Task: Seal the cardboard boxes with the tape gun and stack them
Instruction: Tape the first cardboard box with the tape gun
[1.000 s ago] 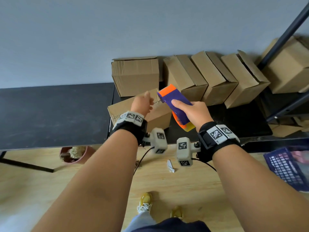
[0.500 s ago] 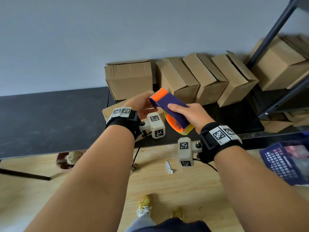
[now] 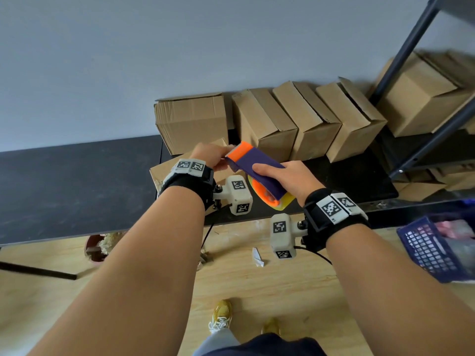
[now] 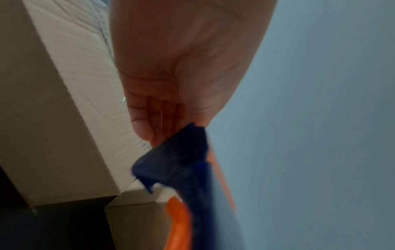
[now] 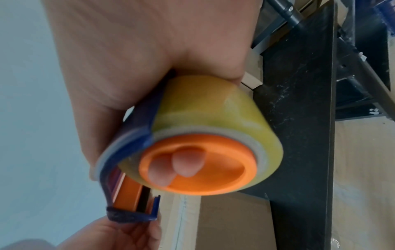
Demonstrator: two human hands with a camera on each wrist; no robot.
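Early stage, nothing yet stacked: blue-and-orange plastic tape gun [image 3: 257, 173] gripped in right hand [image 3: 288, 177], left hand [image 3: 209, 156] pinching at its nose, brown cardboard box [image 3: 164, 173] beneath left hand, sealing unclear.

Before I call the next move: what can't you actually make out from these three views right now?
- Free tape end: not visible; in the head view the left hand covers the orange-and-purple tape gun tip; left wrist view is blurred.
- Near cardboard box under the hands: the top seam is hidden by both wrists.
- Left fingertips: too blurred for me to tell whether they pinch anything.
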